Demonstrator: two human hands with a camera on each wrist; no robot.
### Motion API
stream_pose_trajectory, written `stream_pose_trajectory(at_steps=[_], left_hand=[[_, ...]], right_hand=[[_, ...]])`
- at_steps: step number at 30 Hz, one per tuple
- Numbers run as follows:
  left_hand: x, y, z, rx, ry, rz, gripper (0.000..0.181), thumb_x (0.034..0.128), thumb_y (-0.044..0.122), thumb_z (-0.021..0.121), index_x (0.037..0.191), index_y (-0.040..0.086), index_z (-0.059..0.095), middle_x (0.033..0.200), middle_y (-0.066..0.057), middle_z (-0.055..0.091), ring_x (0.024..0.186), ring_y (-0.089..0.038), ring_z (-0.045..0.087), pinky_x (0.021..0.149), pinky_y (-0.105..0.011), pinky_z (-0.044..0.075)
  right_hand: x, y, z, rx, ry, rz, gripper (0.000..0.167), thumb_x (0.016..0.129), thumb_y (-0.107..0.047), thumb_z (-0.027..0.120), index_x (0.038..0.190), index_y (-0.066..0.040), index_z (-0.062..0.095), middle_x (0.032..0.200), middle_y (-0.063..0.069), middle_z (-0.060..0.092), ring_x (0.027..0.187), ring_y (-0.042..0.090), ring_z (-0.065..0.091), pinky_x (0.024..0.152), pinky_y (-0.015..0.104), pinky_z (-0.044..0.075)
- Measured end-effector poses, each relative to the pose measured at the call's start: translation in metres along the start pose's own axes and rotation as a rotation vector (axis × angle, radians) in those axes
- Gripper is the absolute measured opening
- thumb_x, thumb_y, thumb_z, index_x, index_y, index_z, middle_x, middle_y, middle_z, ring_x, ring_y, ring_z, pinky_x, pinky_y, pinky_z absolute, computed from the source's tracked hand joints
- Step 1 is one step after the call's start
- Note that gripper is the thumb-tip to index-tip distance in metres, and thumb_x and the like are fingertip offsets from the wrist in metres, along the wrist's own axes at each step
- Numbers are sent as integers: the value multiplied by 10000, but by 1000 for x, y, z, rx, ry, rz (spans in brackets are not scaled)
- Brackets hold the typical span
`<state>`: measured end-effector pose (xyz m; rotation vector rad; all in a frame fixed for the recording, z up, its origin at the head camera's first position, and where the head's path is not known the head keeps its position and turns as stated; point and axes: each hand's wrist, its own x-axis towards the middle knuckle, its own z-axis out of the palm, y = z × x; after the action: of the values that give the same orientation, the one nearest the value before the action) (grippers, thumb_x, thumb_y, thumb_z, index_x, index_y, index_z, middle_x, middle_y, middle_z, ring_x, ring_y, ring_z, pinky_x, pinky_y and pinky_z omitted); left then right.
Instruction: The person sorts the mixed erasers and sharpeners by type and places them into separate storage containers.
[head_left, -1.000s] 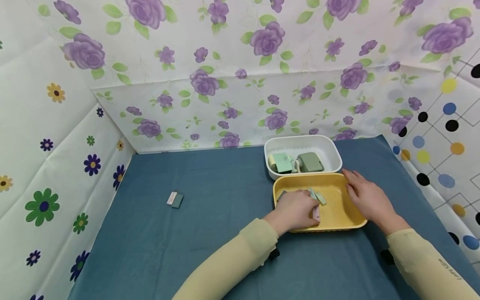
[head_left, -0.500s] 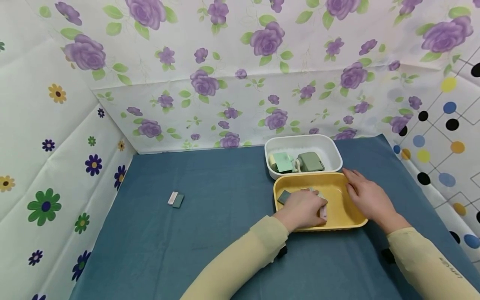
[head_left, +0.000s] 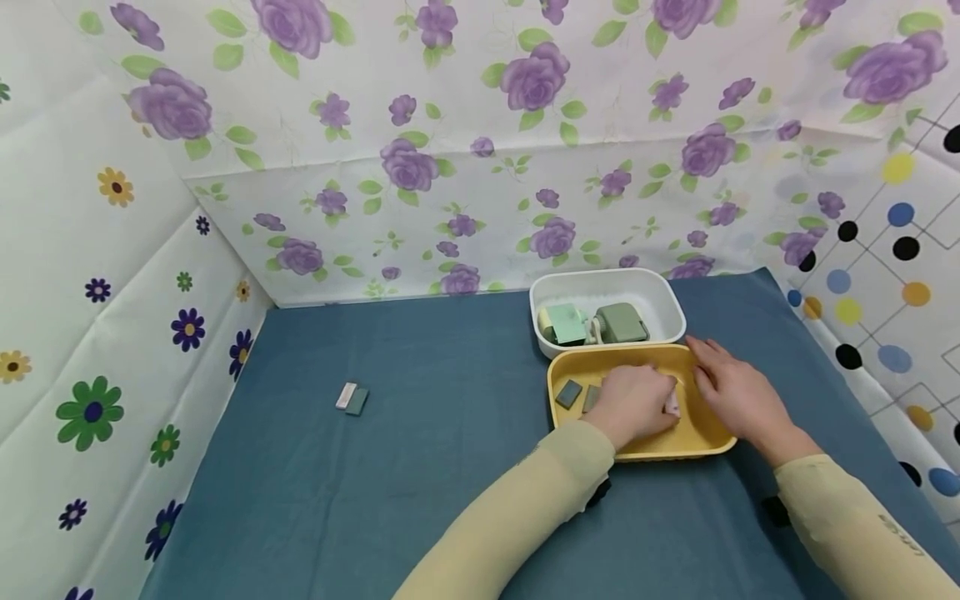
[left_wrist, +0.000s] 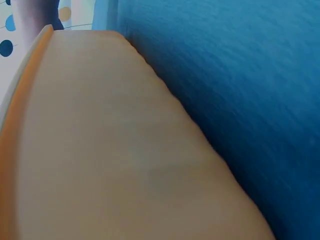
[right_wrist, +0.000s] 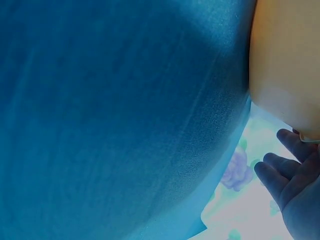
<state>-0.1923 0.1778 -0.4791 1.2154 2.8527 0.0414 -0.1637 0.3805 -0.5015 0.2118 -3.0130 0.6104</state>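
Observation:
Inside the yellow tray (head_left: 622, 450), my left hand (head_left: 633, 400) pinches a small pale pink block (head_left: 672, 403) between thumb and fingers. That hand hides part of the tray floor. A dark green block (head_left: 568, 393) lies at the tray's left end, and a grey-green block (head_left: 591, 398) shows partly beside the hand. My right hand (head_left: 742, 400) rests against the tray's right rim. In the right wrist view its fingers (right_wrist: 281, 165) are extended and spread outside the tray wall. The left wrist view shows mostly the tray's outer side (left_wrist: 110, 130) and the blue cloth.
A white bin (head_left: 660, 304) touches the tray's far side, holding a mint green item (head_left: 564, 323) and a grey-green box-shaped item (head_left: 621, 322). On the blue cloth (head_left: 420, 467) at left lie a pale pink block (head_left: 346, 396) and a dark green block (head_left: 357, 402), side by side. Patterned sheets surround the table.
My left hand has moved right across the tray with the pale pink block, uncovering the dark green and grey-green blocks at the left end. My right hand stays at the rim.

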Motion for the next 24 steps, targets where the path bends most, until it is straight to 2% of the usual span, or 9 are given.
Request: stream_pose_trajectory(at_steps=[2, 3, 10, 14, 19, 24], left_hand=[[2, 1, 1, 6, 7, -13, 302, 981, 558, 733, 812, 335, 617, 778, 151, 550, 842, -56, 586, 689, -249, 517], [2, 2, 2, 12, 12, -19, 296, 981, 558, 733, 821, 335, 623, 799, 148, 560, 845, -57, 587, 688, -250, 516], [3, 3, 5, 59, 21, -52, 202, 990, 537, 734, 1038, 340, 721, 948, 136, 658, 903, -68, 622, 770, -245, 543], [3, 4, 7, 63, 8, -58, 172, 1018, 513, 704, 1074, 354, 740, 957, 146, 663, 955, -61, 614, 828, -237, 537], [0, 3, 7, 69, 16, -40, 233, 962, 524, 780, 1140, 374, 775, 1004, 171, 701, 979, -46, 618, 858, -223, 527], [-3, -2, 7, 61, 26, -16, 234, 945, 496, 807, 1134, 359, 791, 1001, 174, 729, 974, -46, 631, 867, -215, 519]], right_hand=[[0, -1, 1, -4, -1, 2, 583, 1128, -217, 535, 1663, -45, 378, 1605, 309, 444, 1461, 556, 409, 1128, 756, 360], [0, -1, 1, -3, -3, 3, 584, 1129, -219, 536, 1664, -47, 376, 1606, 308, 443, 1463, 556, 407, 1128, 756, 358], [1, -2, -1, 12, -4, 6, 595, 1122, -208, 554, 1665, -46, 374, 1610, 302, 441, 1472, 551, 399, 1130, 757, 352], [1, -2, 0, 10, -14, 8, 599, 1121, -203, 556, 1667, -45, 368, 1613, 301, 437, 1476, 549, 394, 1134, 756, 347], [2, -1, 0, 10, -18, 11, 605, 1117, -195, 565, 1668, -45, 366, 1616, 294, 437, 1480, 544, 393, 1135, 753, 349], [1, -1, -2, 6, -22, 10, 606, 1117, -196, 562, 1669, -45, 363, 1616, 294, 436, 1478, 545, 396, 1135, 753, 348]])
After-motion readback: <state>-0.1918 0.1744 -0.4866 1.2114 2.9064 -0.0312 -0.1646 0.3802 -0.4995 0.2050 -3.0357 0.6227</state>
